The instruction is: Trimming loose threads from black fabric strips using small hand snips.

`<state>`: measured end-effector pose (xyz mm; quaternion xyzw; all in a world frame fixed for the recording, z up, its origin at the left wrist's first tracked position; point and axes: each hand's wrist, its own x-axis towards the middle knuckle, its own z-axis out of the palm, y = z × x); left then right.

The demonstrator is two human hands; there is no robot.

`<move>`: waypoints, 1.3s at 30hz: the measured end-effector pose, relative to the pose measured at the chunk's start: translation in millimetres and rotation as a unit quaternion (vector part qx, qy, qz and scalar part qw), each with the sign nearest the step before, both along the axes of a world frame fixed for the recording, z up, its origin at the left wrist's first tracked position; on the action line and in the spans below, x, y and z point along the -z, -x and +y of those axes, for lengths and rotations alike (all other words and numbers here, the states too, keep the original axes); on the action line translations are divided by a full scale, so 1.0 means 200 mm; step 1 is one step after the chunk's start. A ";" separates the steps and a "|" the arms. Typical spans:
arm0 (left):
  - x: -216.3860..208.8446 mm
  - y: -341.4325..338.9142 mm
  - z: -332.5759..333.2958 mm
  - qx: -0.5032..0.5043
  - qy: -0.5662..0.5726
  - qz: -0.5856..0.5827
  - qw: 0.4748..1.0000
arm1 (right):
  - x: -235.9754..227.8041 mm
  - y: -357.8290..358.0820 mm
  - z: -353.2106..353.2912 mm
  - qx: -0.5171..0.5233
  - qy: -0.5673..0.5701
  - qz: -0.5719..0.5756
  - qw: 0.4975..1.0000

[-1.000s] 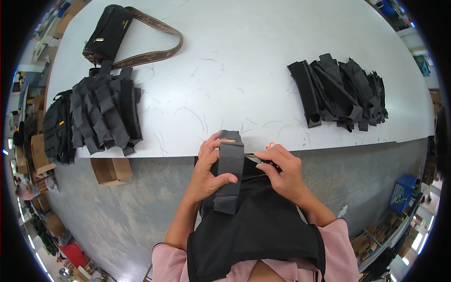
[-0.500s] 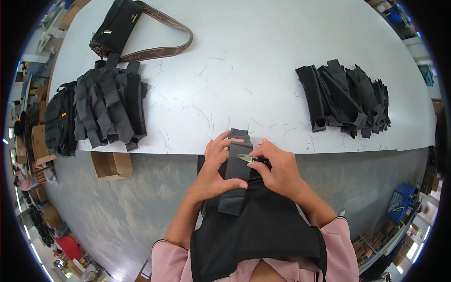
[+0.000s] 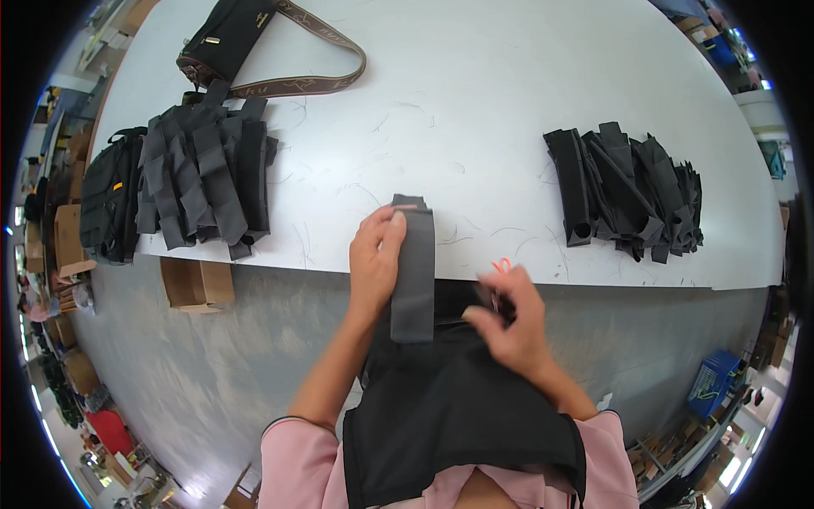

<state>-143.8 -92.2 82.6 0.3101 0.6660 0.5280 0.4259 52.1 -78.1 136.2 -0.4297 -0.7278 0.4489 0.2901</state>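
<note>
A dark grey folded fabric strip (image 3: pixel 415 284) hangs lengthwise over the table's near edge, its lower end above my black apron. My left hand (image 3: pixel 373 263) grips it along the left side near its top end, thumb on the front and fingers behind. To the strip's right, apart from it, my right hand (image 3: pixel 519 331) is smeared by motion. It is closed around small thread snips (image 3: pixel 504 265), whose orange loop shows above the fingers; their blades are blurred.
Piles of similar grey strips lie at the left (image 3: pixel 203 174) and right (image 3: pixel 623 191) of the white table (image 3: pixel 458 68). Beside the left pile are a black backpack (image 3: pixel 110 199) and a black shoulder bag (image 3: pixel 229 42). Loose threads are scattered about. A cardboard box (image 3: pixel 197 284) sits below the edge.
The blades have come off the strip as my right hand moved right and down. My left hand has shifted up and left along the strip, now gripping near its top end.
</note>
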 end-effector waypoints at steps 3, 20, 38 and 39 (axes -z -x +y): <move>-0.01 -0.01 0.08 -0.042 0.074 -0.100 0.991 | -0.03 0.10 -0.05 -0.119 -0.179 -0.041 0.976; -0.17 -0.11 -0.15 0.083 0.037 -0.097 0.991 | 0.10 0.15 0.15 -0.003 0.300 0.143 0.943; -0.18 -0.11 -0.13 0.041 0.078 -0.194 0.977 | 0.05 0.07 0.11 -0.004 -0.207 -0.080 0.975; -0.18 -0.12 -0.14 0.040 0.077 -0.194 0.977 | 0.05 0.07 0.11 -0.025 -0.237 -0.090 0.967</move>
